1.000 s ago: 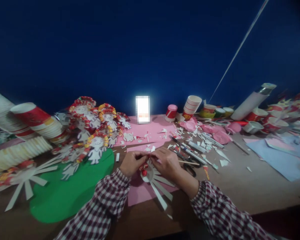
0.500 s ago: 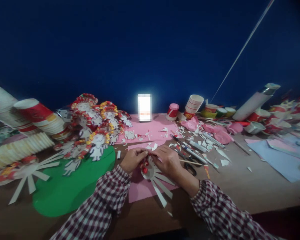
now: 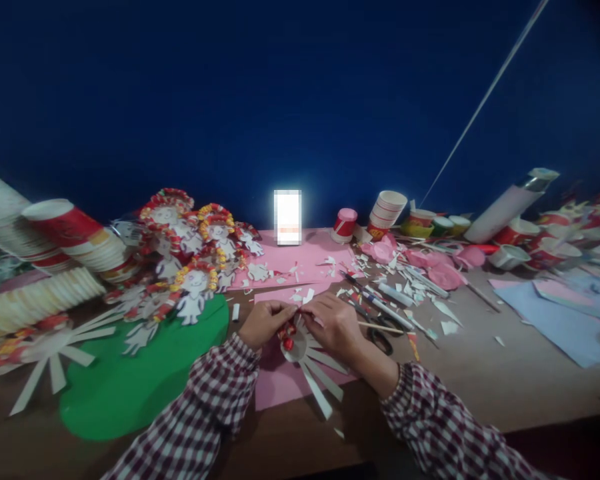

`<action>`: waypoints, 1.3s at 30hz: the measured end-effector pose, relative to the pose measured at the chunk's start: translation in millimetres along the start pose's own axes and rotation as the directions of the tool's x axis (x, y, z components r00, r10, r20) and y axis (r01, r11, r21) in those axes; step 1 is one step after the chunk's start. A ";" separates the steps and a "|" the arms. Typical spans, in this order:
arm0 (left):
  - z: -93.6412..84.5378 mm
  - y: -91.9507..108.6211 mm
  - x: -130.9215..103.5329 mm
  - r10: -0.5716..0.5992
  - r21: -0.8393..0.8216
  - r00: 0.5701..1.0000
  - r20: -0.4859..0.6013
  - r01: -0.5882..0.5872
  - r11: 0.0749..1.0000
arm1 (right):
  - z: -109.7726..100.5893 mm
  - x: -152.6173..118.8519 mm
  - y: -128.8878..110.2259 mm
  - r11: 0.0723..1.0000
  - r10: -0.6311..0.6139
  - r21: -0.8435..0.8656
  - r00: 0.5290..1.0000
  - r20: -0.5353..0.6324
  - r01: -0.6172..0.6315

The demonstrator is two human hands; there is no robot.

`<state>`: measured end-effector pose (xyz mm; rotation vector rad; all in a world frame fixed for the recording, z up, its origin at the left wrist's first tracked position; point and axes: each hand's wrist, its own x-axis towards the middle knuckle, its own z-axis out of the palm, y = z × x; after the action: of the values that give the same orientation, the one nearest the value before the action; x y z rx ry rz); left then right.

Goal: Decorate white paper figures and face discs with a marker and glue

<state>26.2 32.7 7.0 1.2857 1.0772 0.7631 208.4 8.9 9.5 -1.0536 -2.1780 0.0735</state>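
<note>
Between my hands is a cut paper cup (image 3: 297,349), its sides slit into strips that fan out from a round base. Several white strips stick out toward me, while a few red ones are curled into small rolls. My left hand (image 3: 266,323) is closed, thumb and fingertips pinching the cup's far left edge at a red strip. My right hand (image 3: 334,325) meets it there, its fingers bent and pinched on the same strip. Fingertips hide much of that strip. Pink paper (image 3: 273,393) lies underneath.
Paper dolls with curled red and yellow hair (image 3: 195,290) crowd the left, by a green sheet (image 3: 145,380). Stacked paper cups (image 3: 80,233) lean at far left. Scissors (image 3: 380,340), pens and scraps lie right. A bright blurred screen (image 3: 287,217) stands behind.
The view has shifted very slightly. Both hands stay pinched at the same edge of the cut cup, with only small finger movement.
</note>
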 end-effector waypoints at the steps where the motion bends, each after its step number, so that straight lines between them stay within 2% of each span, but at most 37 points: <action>1: 0.4 0.6 -0.1 0.002 -0.002 1.000 -0.003 -0.002 1.000 | 0.4 -0.2 0.0 1.000 0.001 -0.003 1.000 0.009 0.000; 9: 0.2 2.9 -0.9 -0.014 -0.003 1.000 -0.025 0.014 1.000 | 5.0 -1.8 1.8 1.000 0.014 -0.018 1.000 0.013 -0.014; 13: -0.8 2.2 -0.6 -0.026 -0.028 1.000 0.002 0.026 0.999 | 3.7 -1.7 1.5 0.999 0.023 -0.026 0.999 0.025 -0.022; 25: -2.7 -2.4 0.6 0.034 0.017 0.999 -0.017 -0.033 0.999 | 1.1 -0.8 -1.2 0.994 -0.016 -0.105 0.999 0.041 0.020; 31: 1.1 0.6 -0.7 -0.009 -0.099 1.000 -0.013 0.007 0.995 | -1.1 0.0 -1.6 0.989 -0.042 -0.138 0.996 0.080 0.053; 34: 3.4 2.3 -1.4 -0.009 -0.157 0.999 -0.044 0.002 0.988 | -2.4 0.7 -2.4 0.989 -0.047 -0.137 0.996 0.073 0.057; 39: 2.7 4.0 -1.9 -0.002 -0.056 1.000 -0.026 0.001 0.998 | -3.4 0.0 -4.1 0.990 -0.048 -0.129 0.997 0.064 0.056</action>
<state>28.5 30.7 11.2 1.2306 1.0709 0.8053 207.7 5.4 13.4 -1.0785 -2.2895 -0.0628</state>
